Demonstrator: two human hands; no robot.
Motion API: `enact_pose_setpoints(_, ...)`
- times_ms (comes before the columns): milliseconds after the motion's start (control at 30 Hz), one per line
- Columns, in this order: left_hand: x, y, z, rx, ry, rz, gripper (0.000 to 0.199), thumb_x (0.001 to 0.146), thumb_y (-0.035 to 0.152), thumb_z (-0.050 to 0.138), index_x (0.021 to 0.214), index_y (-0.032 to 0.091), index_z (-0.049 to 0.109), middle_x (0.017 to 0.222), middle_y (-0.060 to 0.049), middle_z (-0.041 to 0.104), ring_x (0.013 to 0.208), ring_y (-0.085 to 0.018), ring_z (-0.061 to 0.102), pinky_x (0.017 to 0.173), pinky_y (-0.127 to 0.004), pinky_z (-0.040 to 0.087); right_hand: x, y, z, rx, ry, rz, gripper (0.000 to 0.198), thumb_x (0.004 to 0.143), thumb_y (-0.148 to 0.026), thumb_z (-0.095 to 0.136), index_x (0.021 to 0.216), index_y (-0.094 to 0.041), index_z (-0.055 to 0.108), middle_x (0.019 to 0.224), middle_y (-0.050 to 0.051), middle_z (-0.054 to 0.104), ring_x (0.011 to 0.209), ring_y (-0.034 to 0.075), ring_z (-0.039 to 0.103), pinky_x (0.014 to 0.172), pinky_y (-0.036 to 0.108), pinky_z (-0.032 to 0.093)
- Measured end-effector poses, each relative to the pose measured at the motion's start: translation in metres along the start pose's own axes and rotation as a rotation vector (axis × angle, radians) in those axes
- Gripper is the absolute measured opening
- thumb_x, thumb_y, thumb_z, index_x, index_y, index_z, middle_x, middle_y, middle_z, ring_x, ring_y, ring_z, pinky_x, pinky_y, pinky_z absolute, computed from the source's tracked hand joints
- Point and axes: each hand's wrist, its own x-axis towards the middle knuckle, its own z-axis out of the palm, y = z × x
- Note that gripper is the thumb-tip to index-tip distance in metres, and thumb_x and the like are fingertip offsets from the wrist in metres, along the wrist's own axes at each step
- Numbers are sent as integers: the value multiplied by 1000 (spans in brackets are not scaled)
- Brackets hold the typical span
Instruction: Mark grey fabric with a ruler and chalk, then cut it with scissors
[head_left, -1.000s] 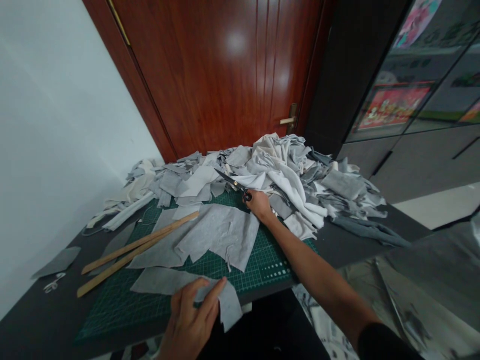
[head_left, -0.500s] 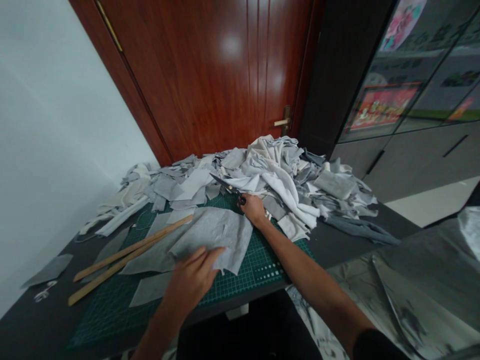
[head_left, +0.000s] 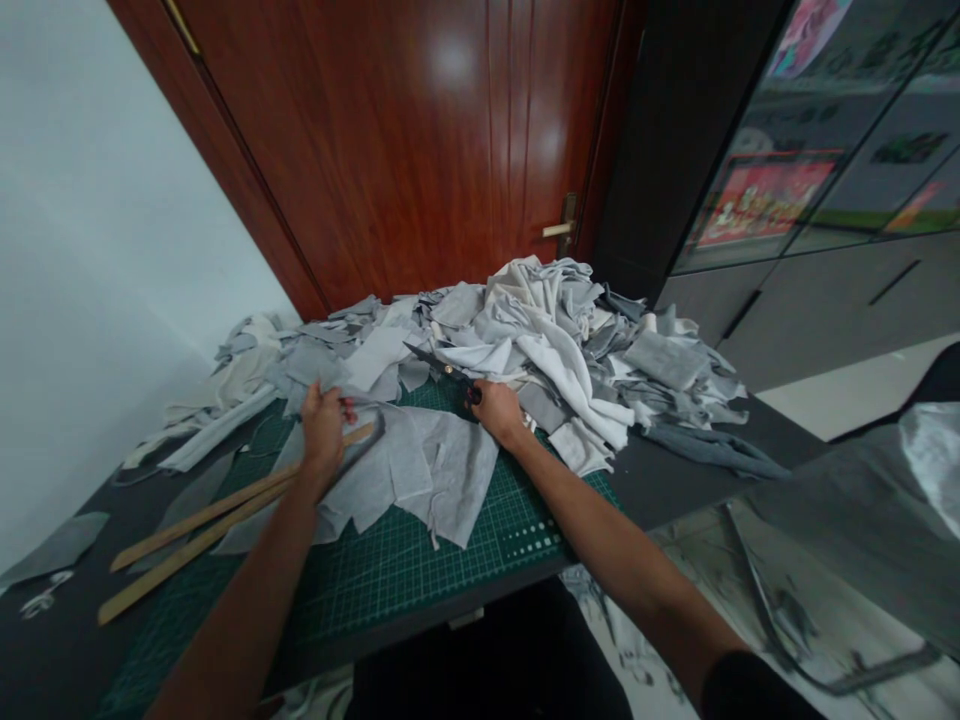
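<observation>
My right hand [head_left: 496, 408] is closed around the handles of black scissors [head_left: 442, 366], whose blades point to the far left over the edge of the scrap pile. My left hand [head_left: 324, 425] pinches a grey fabric piece at its far edge, left of the scissors. Below and right of that hand, a larger grey fabric piece [head_left: 459, 465] lies spread on the green cutting mat [head_left: 375, 590], with folds overlapping it. Two wooden rulers [head_left: 202, 535] lie partly under my left arm and the fabric.
A heap of grey and white fabric scraps [head_left: 555, 350] spreads along the back of the dark table [head_left: 667, 490], against a brown door [head_left: 390, 150]. At far left are a loose scrap [head_left: 56, 550] and a small white tangle [head_left: 46, 594]. A grey cabinet [head_left: 817, 300] stands right.
My left hand has moved forward and left, now gripping fabric. The grey piece near the mat's front edge no longer lies there. My right hand still holds the scissors in about the same place.
</observation>
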Motion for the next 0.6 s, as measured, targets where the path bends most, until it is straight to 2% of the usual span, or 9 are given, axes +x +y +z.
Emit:
enact_pose_setpoints(100, -13, -22, 4, -25, -18, -157, 13, 86, 30, 48, 88, 18, 51, 57, 6, 51, 44, -10, 45, 47, -21, 42, -1, -3, 0, -16, -8, -1, 24, 100, -30, 60, 116, -20, 73, 109, 14, 79, 106, 27, 75, 86, 31, 51)
enact_pose_setpoints(233, -28, -25, 11, -30, -87, -203, 24, 83, 34, 55, 100, 18, 58, 62, 4, 60, 50, -15, 55, 49, -25, 45, -2, -6, 5, 3, 9, -24, 29, 99, -36, 61, 121, -20, 68, 109, 11, 78, 105, 27, 74, 85, 31, 51)
enact_pose_setpoints(367, -43, -18, 23, 85, -132, -64, 29, 83, 35, 58, 108, 19, 61, 65, 3, 62, 71, -21, 66, 70, -31, 54, -4, -7, 12, 70, 135, -117, 40, 92, -36, 67, 124, -14, 61, 115, 14, 74, 108, 28, 69, 90, 32, 50)
enact_pose_setpoints(467, -51, -11, 29, 165, -199, 59, 28, 82, 34, 62, 107, 21, 61, 82, -2, 68, 83, -23, 68, 87, -36, 55, -6, -7, 14, 69, 158, -179, 41, 89, -33, 69, 122, -10, 60, 117, 17, 72, 108, 28, 66, 94, 34, 48)
enact_pose_setpoints(533, -53, -7, 29, 170, -209, 86, 27, 81, 32, 64, 106, 22, 61, 92, -4, 69, 91, -24, 68, 91, -36, 55, -7, -7, 13, 63, 159, -197, 39, 88, -32, 69, 120, -10, 61, 115, 16, 72, 107, 28, 65, 95, 34, 47)
enact_pose_setpoints(600, -53, -5, 27, 139, -157, 64, 26, 81, 31, 64, 105, 23, 59, 96, -4, 67, 93, -23, 67, 88, -34, 55, -6, -5, 10, 45, 157, -208, 37, 87, -32, 70, 117, -11, 63, 114, 16, 72, 107, 29, 64, 95, 35, 46)
